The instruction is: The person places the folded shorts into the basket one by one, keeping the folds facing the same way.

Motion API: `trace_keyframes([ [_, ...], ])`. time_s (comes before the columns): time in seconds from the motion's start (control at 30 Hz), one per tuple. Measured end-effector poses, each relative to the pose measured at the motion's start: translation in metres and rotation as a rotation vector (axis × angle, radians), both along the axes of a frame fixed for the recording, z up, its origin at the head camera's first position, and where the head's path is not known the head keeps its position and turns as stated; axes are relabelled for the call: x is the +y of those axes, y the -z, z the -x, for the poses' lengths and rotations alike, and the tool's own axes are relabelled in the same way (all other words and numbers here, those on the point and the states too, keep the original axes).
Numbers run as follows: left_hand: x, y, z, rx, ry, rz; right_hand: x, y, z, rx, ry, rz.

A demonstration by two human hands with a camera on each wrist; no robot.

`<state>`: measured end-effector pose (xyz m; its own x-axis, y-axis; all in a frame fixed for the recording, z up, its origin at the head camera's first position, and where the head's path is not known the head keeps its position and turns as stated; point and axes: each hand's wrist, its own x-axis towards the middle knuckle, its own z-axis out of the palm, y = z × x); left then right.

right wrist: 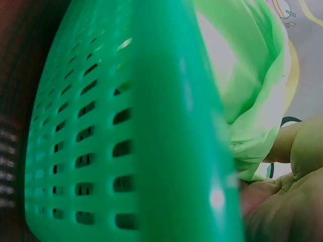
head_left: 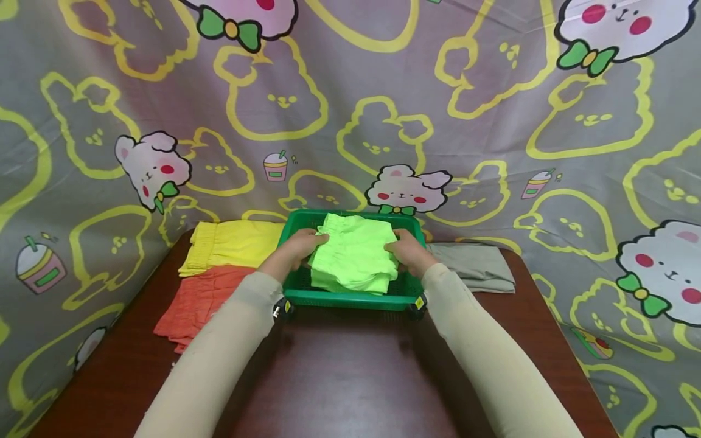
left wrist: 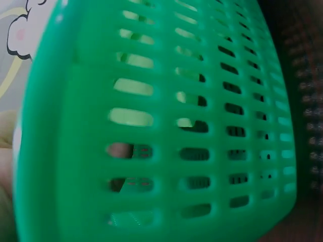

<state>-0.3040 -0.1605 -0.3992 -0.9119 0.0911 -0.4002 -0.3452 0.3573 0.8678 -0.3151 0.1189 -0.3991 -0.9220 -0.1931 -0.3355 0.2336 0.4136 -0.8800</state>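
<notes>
Folded neon-green shorts (head_left: 353, 252) with a gathered waistband lie at the green plastic basket (head_left: 350, 298), overlapping its inside in the head view. My left hand (head_left: 302, 246) grips their left side, thumb on top. On the opposite side my right hand (head_left: 411, 250) pinches the cloth between thumb and fingers. The right wrist view shows the shorts (right wrist: 252, 85) rising above the basket rim, with the fingers (right wrist: 298, 201) at their lower edge. Through the slots of the basket wall (left wrist: 166, 116), pale green cloth shows in the left wrist view.
Yellow folded clothing (head_left: 235, 243) with a gathered waistband lies left of the basket, and an orange piece (head_left: 202, 304) in front of it. Grey folded cloth (head_left: 473, 266) is at the right. A patterned curtain (head_left: 350, 121) hangs behind the brown table (head_left: 350, 377).
</notes>
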Motion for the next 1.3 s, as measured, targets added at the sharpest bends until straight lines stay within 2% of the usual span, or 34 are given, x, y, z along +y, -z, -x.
trace_keyframes([
  [0.27,0.000,0.006,0.003,0.004,0.016,0.004,0.001,0.000,0.000,0.006,-0.003,-0.062],
  [0.67,-0.004,0.016,0.002,-0.005,0.012,0.058,-0.009,0.014,-0.001,-0.022,0.011,-0.038],
  [0.9,0.000,0.017,0.003,-0.003,0.032,0.054,-0.012,0.017,0.000,-0.005,0.021,-0.051],
  [1.3,0.005,0.029,0.008,0.007,0.043,0.104,-0.009,0.019,0.001,-0.008,0.007,-0.082],
])
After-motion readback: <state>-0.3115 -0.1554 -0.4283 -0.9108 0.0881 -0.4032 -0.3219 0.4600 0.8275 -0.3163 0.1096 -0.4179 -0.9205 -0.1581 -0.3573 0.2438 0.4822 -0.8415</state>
